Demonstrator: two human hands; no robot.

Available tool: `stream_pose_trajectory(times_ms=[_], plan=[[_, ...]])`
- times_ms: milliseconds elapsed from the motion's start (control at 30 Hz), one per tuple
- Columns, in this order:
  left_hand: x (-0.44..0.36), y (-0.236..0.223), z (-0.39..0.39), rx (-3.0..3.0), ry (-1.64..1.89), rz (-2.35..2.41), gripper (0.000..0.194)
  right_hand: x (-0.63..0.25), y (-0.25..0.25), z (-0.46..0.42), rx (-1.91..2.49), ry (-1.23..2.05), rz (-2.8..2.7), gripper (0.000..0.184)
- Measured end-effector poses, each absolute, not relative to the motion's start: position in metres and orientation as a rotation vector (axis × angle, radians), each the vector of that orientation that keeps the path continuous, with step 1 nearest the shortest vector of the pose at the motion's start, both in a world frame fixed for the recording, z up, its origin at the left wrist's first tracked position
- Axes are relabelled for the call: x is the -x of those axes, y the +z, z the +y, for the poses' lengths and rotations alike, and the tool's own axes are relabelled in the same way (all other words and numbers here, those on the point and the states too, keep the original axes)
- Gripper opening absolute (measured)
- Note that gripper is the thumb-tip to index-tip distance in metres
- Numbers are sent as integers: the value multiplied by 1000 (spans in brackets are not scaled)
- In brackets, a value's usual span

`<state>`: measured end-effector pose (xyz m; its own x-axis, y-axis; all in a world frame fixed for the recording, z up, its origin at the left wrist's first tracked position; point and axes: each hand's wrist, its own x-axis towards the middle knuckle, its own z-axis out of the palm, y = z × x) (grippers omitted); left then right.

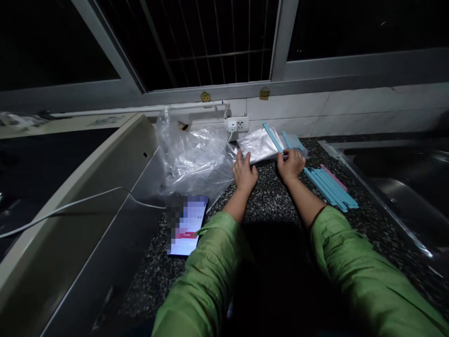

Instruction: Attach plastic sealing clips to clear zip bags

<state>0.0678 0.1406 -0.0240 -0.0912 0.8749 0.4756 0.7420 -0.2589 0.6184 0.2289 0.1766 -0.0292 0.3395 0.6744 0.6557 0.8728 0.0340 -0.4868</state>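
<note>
A small clear plastic bag (pixel 259 144) lies on the speckled dark counter (pixel 270 201) near the wall. My left hand (pixel 244 172) rests on its near left corner, fingers stretched out onto the plastic. My right hand (pixel 291 164) is at the bag's right end, fingers curled where a light blue sealing stick (pixel 272 136) crosses the bag. Another blue stick (pixel 293 140) lies just behind that hand. Both arms wear green sleeves.
Several blue sticks and a pink one (pixel 330 187) lie right of my right hand. A large crumpled clear bag (pixel 196 157) stands to the left, a lit phone (pixel 187 224) before it. Wall socket (pixel 237 124), white cable (pixel 70 206), steel sink (pixel 403 187) at right.
</note>
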Motion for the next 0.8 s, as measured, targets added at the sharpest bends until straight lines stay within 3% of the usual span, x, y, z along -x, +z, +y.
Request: stream_pose_trajectory(times_ms=[433, 800], plan=[[-41, -15, 159, -1790, 824, 2372, 51, -235, -26, 199, 1876, -188, -1250, 22], [2, -20, 167, -1660, 483, 2613, 48, -230, -34, 195, 1539, -493, -1551, 29]])
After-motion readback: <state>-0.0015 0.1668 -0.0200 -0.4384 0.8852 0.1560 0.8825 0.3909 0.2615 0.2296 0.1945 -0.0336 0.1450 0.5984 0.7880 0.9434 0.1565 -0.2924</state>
